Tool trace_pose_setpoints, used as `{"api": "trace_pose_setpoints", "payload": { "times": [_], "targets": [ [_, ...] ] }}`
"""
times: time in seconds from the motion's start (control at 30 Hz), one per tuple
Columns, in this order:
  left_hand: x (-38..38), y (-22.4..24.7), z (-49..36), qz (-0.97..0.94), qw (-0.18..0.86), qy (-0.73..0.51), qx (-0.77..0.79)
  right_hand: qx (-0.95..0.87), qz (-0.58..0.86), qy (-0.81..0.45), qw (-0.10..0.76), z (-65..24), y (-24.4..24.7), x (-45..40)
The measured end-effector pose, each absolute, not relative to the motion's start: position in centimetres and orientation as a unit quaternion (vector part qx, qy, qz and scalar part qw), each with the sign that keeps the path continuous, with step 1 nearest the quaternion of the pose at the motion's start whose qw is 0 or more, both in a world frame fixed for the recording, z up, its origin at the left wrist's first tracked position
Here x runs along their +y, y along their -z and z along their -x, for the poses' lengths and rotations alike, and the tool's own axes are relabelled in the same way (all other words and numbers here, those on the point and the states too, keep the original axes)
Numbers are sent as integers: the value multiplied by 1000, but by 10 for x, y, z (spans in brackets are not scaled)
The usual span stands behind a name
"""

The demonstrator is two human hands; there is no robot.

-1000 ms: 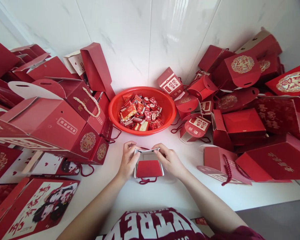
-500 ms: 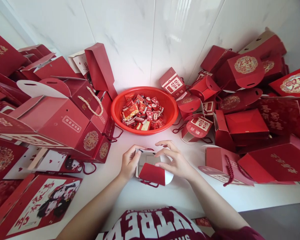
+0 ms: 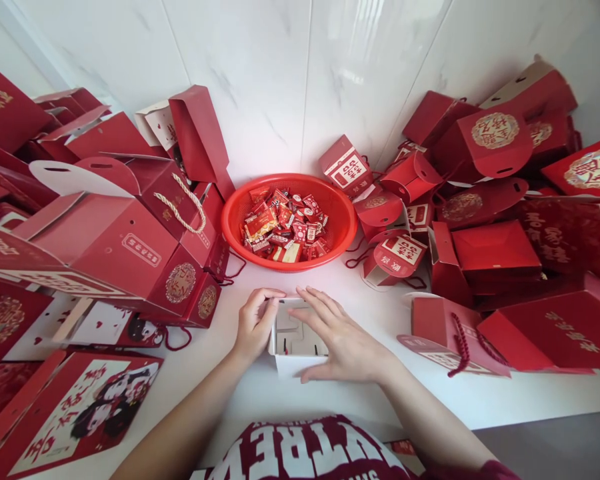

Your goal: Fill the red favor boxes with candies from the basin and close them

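An open small box [image 3: 300,365] stands on the white table in front of me, its pale inside facing up and a pale flap hanging toward me. My left hand [image 3: 255,325] pinches the box's left wall between thumb and fingers. Over the right side of the box is my right hand [image 3: 341,340], fingers spread, with its thumb near the front flap and nothing gripped. Just beyond the box sits a red plastic basket [image 3: 347,230] holding several wrapped candies [image 3: 283,227].
Red gift boxes [image 3: 105,243] are piled at the left, beside a flat printed box [image 3: 93,407]. More red boxes [image 3: 495,247] crowd the right, with a corded box [image 3: 437,327] nearest. A tiled wall [image 3: 260,87] rises behind.
The red flap across the front of the box has folded down toward me, exposing more of the pale inside. My right hand has moved left and nearer, over the box.
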State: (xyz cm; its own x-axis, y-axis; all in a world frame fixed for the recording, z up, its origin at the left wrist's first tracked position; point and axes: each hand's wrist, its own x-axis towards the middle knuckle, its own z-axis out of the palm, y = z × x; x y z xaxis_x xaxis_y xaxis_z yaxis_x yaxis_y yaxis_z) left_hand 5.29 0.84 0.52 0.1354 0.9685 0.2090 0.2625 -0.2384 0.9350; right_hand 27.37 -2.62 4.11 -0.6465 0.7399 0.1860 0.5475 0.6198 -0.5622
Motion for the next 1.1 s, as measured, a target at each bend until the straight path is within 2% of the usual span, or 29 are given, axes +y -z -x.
{"api": "trace_pose_setpoints", "payload": {
  "times": [0.23, 0.37, 0.57, 0.63, 0.77, 0.83, 0.9, 1.03, 1.1],
  "targets": [
    [9, -2, -40, -792, 436, -311, 294, -835, 371, -297, 277, -278, -27, -11],
    [5, -11, -39, -827, 383, -258, 320, -838, 361, -285, 294, -279, -27, -11],
    [1, -27, -35, -833, 268, -283, 394, -855, 378, -197, 294, -271, -36, -21],
    [3, -21, -37, -823, 288, -293, 391, -854, 389, -185, 291, -268, -32, -20],
    [7, -1, -47, -752, 432, -343, 362, -851, 387, -222, 277, -269, -19, -9],
    [8, 6, -50, -721, 471, -366, 353, -859, 377, -231, 259, -271, -23, -6],
    [8, 10, -52, -709, 473, -380, 360, -863, 367, -225, 264, -272, -36, -4],
    [11, 12, -48, -714, 463, -383, 358, -831, 394, -208, 333, -261, -81, 7],
    [12, 11, -46, -722, 457, -377, 357, -813, 461, -181, 306, -250, -102, 25]
  ]
}}
